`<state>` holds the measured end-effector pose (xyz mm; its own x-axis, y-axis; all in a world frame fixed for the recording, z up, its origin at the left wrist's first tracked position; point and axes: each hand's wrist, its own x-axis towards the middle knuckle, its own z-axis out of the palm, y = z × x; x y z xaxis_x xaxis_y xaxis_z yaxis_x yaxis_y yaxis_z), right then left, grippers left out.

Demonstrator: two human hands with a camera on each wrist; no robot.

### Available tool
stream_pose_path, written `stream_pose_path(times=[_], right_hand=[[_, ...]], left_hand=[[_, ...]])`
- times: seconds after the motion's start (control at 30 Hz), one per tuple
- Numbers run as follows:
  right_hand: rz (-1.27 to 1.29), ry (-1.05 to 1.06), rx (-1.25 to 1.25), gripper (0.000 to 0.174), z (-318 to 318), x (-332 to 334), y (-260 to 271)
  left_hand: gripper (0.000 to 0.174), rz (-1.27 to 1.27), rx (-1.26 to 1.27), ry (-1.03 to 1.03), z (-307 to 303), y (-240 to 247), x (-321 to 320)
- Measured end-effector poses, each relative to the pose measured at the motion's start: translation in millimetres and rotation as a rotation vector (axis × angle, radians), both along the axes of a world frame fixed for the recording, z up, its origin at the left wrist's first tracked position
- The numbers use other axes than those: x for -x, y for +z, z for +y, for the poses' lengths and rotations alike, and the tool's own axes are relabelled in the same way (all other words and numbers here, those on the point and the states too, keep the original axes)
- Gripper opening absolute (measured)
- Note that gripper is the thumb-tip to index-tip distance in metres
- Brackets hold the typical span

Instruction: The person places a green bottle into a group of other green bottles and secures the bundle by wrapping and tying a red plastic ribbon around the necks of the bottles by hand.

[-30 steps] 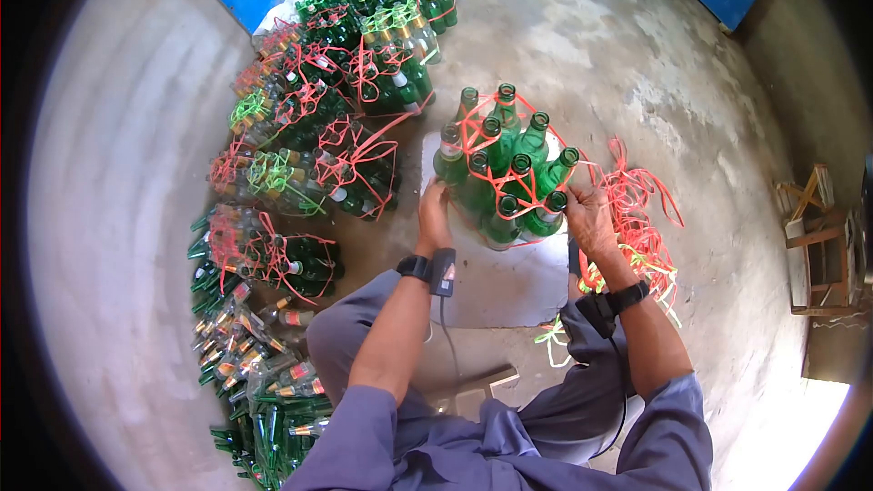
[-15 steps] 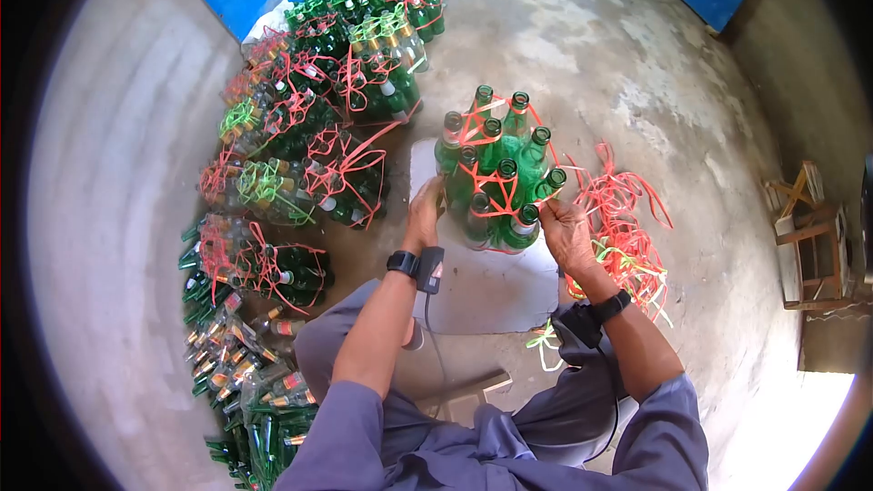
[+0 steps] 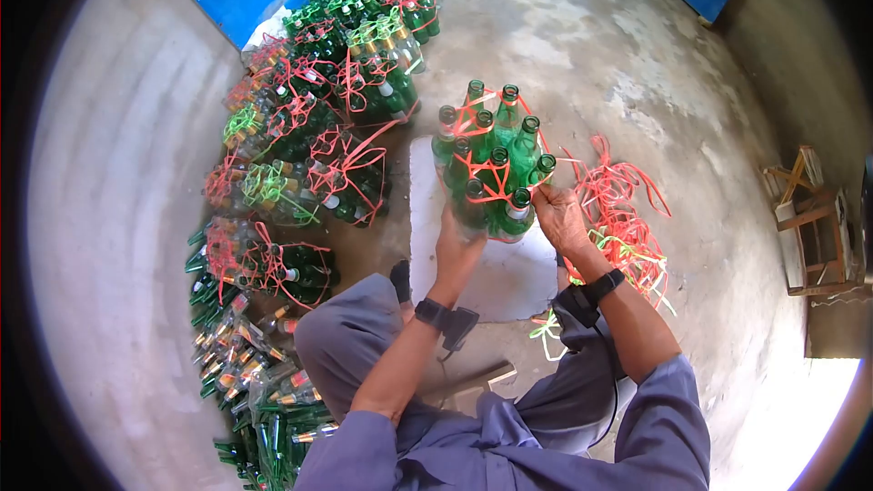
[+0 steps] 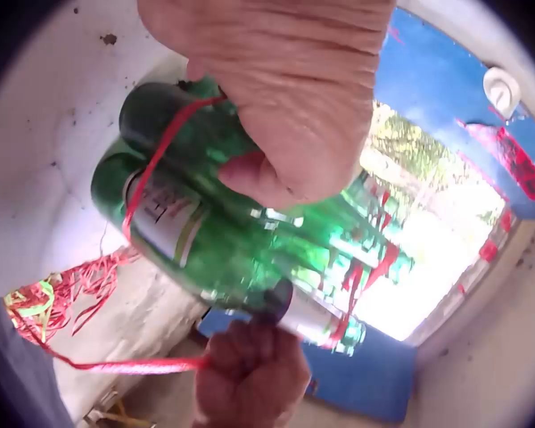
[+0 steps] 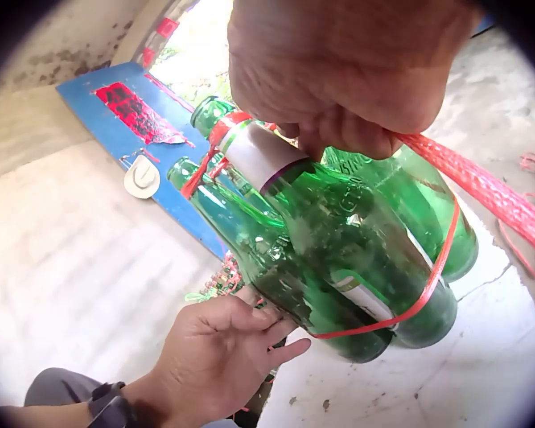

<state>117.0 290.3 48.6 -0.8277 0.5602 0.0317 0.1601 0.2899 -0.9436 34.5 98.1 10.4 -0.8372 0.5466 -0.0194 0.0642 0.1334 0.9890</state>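
A bundle of several green glass bottles point(image 3: 525, 156) stands over a white slab point(image 3: 436, 286), bound round necks and bodies with red plastic strap. My left hand point(image 3: 457, 253) lies against the near left side of the bundle. Its thumb touches a bottle point(image 4: 196, 160) in the left wrist view, and the right wrist view shows that hand point(image 5: 209, 357) with fingers spread. At the near right bottle necks, my right hand point(image 3: 562, 221) grips the red strap point(image 5: 495, 192) in curled fingers. The strap's tail runs out from that fist point(image 4: 254, 366) in the left wrist view.
Tangled red and yellow-green strap point(image 3: 618, 209) lies on the floor at right. Along the left stand tied bottle bundles point(image 3: 350, 177), with loose bottles point(image 3: 236, 345) nearer. A wooden stool point(image 3: 814, 241) is by the right wall.
My left hand has moved from the bundle's left side round to its near side. The bundle has turned slightly, and my right hand still grips the strap at the near right necks.
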Motion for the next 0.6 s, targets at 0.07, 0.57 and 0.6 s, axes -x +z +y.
stream_pose_path(times=[0.07,0.57,0.6], right_hand=[[0.021,0.009,-0.004,0.023,-2.0,-0.8,3.2],[0.003,0.047,-0.006,0.025,3.5,-1.4,7.8],[-0.001,0.048,-0.02,0.025,4.6,-0.8,8.1]], left_hand=[[0.078,-0.028,-0.008,0.04,1.6,-11.1,-6.0],[0.023,0.823,0.367,-0.193,-4.0,-38.9,-35.2],[0.02,0.829,0.444,-0.239,-3.4,-38.6,-32.9]])
